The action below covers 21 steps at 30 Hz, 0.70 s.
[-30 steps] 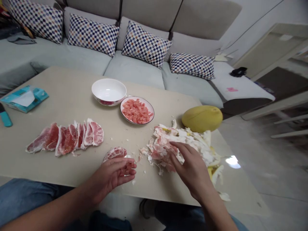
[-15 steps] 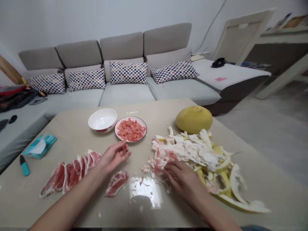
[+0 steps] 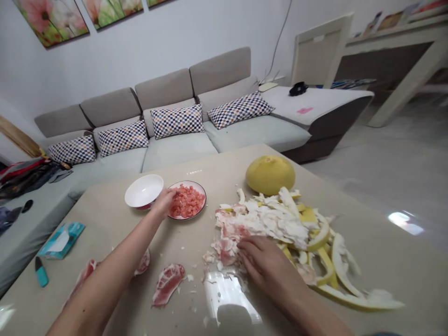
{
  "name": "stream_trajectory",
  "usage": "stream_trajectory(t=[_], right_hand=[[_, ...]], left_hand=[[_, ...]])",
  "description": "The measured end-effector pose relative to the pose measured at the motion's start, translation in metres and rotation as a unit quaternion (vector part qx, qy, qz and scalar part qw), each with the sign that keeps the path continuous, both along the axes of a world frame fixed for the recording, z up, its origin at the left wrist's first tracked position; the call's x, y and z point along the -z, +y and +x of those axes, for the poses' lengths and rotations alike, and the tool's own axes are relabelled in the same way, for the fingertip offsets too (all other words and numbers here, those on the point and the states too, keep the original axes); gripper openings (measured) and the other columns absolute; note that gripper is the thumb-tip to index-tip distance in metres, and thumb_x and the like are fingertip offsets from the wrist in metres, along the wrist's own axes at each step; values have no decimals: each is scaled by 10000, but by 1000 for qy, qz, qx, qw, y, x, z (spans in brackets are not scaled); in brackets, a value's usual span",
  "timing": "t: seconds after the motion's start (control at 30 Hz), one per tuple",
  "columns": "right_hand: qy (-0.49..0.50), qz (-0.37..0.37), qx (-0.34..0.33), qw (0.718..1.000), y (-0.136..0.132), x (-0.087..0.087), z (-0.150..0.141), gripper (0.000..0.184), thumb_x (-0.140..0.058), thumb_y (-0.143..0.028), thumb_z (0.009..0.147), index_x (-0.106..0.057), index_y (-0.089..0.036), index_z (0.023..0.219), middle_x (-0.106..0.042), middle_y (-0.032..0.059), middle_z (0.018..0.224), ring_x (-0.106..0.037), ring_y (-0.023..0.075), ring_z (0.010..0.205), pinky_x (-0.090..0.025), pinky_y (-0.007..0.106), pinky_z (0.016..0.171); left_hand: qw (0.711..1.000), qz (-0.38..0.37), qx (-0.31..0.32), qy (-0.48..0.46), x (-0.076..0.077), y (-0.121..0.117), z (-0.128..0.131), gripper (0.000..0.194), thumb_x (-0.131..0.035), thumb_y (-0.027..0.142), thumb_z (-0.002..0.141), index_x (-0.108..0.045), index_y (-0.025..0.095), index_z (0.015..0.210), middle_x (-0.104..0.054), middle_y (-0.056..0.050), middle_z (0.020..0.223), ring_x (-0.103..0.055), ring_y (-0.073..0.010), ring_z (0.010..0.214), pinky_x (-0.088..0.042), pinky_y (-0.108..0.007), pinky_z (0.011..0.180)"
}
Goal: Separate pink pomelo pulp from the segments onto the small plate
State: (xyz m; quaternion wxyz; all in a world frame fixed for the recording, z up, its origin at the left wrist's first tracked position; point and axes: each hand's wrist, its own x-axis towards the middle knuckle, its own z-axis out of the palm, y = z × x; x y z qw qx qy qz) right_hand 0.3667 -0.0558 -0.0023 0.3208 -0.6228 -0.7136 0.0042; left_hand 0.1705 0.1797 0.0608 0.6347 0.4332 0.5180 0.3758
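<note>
My left hand (image 3: pixel 165 202) reaches over the near left rim of a dark-edged white plate (image 3: pixel 201 187) heaped with pink pomelo pulp (image 3: pixel 189 201). Its fingers are drawn together at the pulp, with the tips partly hidden. My right hand (image 3: pixel 261 259) rests against the left part of a pile of white and pinkish pomelo peel and membrane (image 3: pixel 271 221). Those fingers are bent and pressed together; whatever lies between them is hidden. Between my arms lies one pomelo segment (image 3: pixel 168 283). More segments (image 3: pixel 143 263) are mostly covered by my left forearm.
A white bowl (image 3: pixel 144 190) stands left of the plate. Behind the peel sits a whole yellow pomelo (image 3: pixel 270 175). At the table's left are a blue tissue pack (image 3: pixel 63 240) and a teal-handled knife (image 3: pixel 41 273). A sofa (image 3: pixel 182 144) runs along the far side.
My left hand has moved from beside the near segment, forward to the plate, a small reddish piece at its fingers on the way. My right hand has lowered onto the peel pile. The view has tilted up.
</note>
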Motion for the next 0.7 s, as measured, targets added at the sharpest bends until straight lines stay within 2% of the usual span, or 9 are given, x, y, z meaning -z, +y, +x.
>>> stream_trajectory(t=[0.2, 0.47, 0.6, 0.7], right_hand=[[-11, -14, -19, 1000, 1, -1, -7, 266, -400, -135, 900, -658, -161, 842, -650, 122, 869, -603, 256, 834, -499, 407, 734], [-19, -5, -32, 999, 4, 0, -12, 238, -431, -116, 873, -650, -168, 794, -649, 102, 801, -611, 239, 761, -491, 367, 679], [34, 14, -38, 999, 1, -5, -19, 233, -422, -141, 912, -643, -182, 975, -659, 105, 879, -618, 242, 820, -506, 384, 721], [94, 32, -67, 993, -6, -11, -29, 314, -406, -117, 922, -553, -202, 1186, -656, 110, 983, -614, 232, 909, -514, 381, 784]], left_hand=[[1000, 10, 20, 0, -15, -2, -15, 327, -568, 310, 906, -559, 166, 1199, -594, -96, 1210, -616, -227, 1009, -533, -436, 840], [994, -17, 5, -105, -21, -7, -25, 323, -571, 309, 905, -561, 160, 1191, -599, -96, 1196, -621, -222, 991, -538, -427, 826], [982, -49, 45, -176, -24, -30, -14, 193, -504, 252, 929, -625, 114, 988, -655, -111, 1057, -637, -185, 969, -520, -340, 866], [967, -75, 106, -220, -22, -61, 5, 294, -479, 390, 921, -644, 147, 944, -672, -124, 1075, -623, -228, 1040, -503, -390, 897]])
